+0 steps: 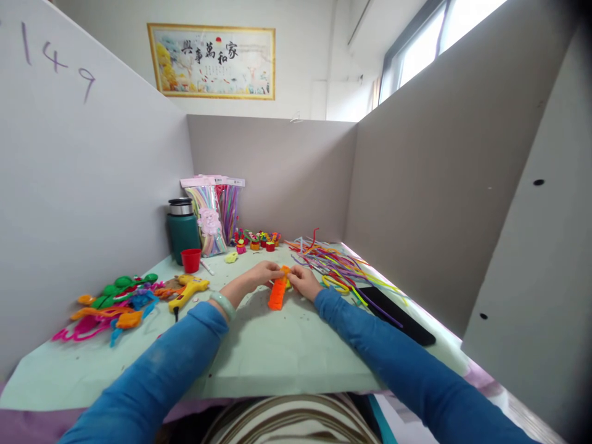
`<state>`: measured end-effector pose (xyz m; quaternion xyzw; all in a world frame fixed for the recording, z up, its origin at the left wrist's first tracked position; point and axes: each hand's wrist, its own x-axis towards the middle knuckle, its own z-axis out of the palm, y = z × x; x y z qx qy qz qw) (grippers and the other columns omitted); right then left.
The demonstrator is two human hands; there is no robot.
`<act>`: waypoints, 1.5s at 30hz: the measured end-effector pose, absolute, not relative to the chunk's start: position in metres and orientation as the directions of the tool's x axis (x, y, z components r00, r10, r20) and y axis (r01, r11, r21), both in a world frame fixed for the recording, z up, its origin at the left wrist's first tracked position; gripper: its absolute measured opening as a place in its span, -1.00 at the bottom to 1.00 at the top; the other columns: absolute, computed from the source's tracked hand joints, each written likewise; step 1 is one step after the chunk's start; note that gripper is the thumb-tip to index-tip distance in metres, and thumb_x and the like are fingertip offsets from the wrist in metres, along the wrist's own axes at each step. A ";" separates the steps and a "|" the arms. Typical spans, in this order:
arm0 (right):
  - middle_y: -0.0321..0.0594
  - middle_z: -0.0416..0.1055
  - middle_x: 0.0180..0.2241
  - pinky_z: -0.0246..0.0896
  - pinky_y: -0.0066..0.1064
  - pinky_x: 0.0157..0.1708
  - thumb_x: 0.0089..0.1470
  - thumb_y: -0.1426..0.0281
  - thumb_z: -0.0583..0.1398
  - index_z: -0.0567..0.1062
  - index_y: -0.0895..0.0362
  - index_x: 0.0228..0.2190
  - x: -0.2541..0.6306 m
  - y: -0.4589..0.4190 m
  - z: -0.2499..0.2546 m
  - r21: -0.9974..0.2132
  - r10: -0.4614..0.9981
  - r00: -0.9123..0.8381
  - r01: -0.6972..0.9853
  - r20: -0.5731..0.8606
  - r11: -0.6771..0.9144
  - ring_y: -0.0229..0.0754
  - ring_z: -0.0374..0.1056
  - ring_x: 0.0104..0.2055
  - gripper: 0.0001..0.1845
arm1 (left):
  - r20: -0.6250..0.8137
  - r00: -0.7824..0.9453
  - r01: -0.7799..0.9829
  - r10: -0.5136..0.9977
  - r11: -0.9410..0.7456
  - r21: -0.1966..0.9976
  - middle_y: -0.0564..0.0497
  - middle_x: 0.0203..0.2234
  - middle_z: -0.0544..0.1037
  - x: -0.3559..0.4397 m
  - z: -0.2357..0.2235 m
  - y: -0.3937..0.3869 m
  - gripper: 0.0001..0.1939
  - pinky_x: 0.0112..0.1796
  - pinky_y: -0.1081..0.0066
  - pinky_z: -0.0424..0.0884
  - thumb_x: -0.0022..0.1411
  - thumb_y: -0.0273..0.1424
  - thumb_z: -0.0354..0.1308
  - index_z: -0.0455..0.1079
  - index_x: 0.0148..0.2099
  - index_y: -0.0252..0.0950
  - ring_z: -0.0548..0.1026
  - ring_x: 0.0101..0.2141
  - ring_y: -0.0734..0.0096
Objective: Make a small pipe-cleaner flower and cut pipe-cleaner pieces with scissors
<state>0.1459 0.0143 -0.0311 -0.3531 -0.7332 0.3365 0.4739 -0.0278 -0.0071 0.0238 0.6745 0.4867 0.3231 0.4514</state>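
An orange fuzzy strip (277, 295), which looks made of pipe cleaners laid side by side, hangs between my hands over the middle of the table. My left hand (264, 275) pinches its upper left edge. From the other side, my right hand (303, 282) grips the top of the same strip with closed fingers. A bit of yellow shows beside the strip near my right fingertips; what it belongs to is hidden. The strip's lower end points toward me.
Left of my hands lie a yellow glue gun (189, 292) and a pile of twisted pipe cleaners (121, 308). Behind stand a green bottle (183, 234), a red cup (191, 261) and bagged pipe cleaners (210, 222). Loose pipe cleaners (337, 262) and a black tablet-like slab (402, 317) lie right.
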 end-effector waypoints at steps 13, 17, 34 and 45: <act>-0.49 0.17 -0.76 -0.08 -0.52 -0.68 -0.06 0.27 0.11 0.25 0.11 -0.55 0.144 0.017 -0.035 -0.875 0.865 -0.317 0.168 0.389 0.455 -0.39 0.03 -0.73 -0.81 | 0.218 0.247 0.606 0.944 -0.326 0.726 0.12 -0.66 0.33 -0.024 0.016 0.005 -0.67 -0.49 0.48 0.23 -0.15 -0.16 0.28 0.31 -0.50 -0.31 0.31 -0.54 0.48; -0.49 0.16 -0.76 -0.09 -0.53 -0.69 -0.05 0.25 0.12 0.27 0.11 -0.52 0.142 0.016 -0.035 -0.882 0.861 -0.319 0.128 0.396 0.453 -0.39 0.02 -0.73 -0.81 | 0.125 0.265 0.493 0.956 -0.245 0.835 0.10 -0.63 0.37 -0.025 0.020 0.000 -0.62 -0.44 0.44 0.29 -0.19 -0.12 0.30 0.31 -0.48 -0.31 0.37 -0.51 0.44; -0.49 0.18 -0.79 -0.17 -0.53 -0.75 -0.14 0.17 0.18 0.24 0.11 -0.58 0.143 0.014 -0.029 -0.964 0.878 -0.403 -0.039 0.257 0.264 -0.42 0.02 -0.78 -0.70 | -0.042 0.446 0.291 0.894 -0.101 0.951 0.03 -0.48 0.47 -0.036 0.024 -0.005 -0.56 -0.31 0.37 0.38 -0.26 -0.17 0.39 0.35 -0.40 -0.36 0.45 -0.38 0.39; -0.49 0.19 -0.78 -0.13 -0.53 -0.75 -0.14 0.20 0.20 0.25 0.12 -0.58 0.144 0.012 -0.026 -0.964 0.877 -0.407 -0.029 0.254 0.265 -0.41 0.05 -0.76 -0.71 | -0.033 0.381 0.338 0.924 -0.106 0.935 0.05 -0.51 0.46 -0.035 0.027 -0.008 -0.51 -0.36 0.40 0.35 -0.29 -0.11 0.39 0.34 -0.41 -0.35 0.44 -0.40 0.39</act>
